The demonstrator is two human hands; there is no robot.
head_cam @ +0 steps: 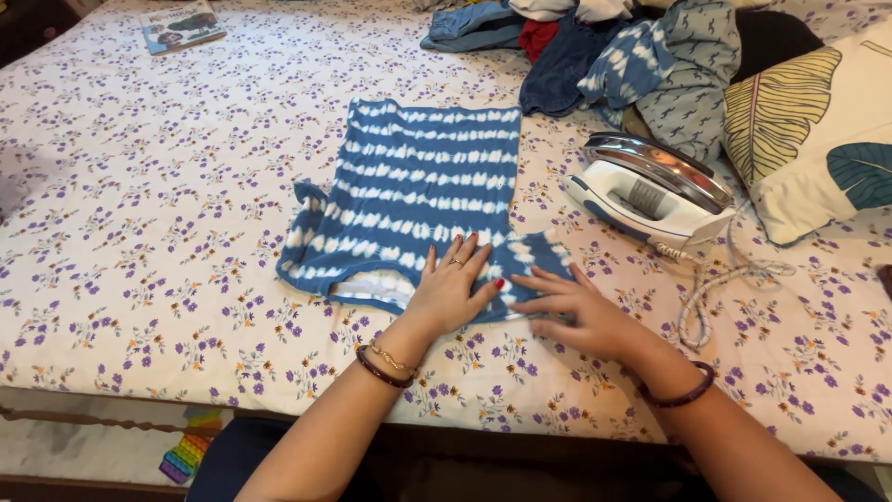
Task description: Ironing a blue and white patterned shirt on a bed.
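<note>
Fingers [462, 256] of both hands lie spread flat, gripping nothing: left hand [451, 293] on one blue striped top [418, 200] on the bed [139, 232], right hand [581, 316] at what seems its sleeve. One iron [655, 191] stands beside.

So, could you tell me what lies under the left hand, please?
The left hand rests flat on the blue striped top, which lies on the floral sheet. The cloth beneath the palm is hidden.

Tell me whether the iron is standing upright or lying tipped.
Tipped: the iron lies on its side on the bedsheet, shiny soleplate facing up, cord trailing beside it.
</note>
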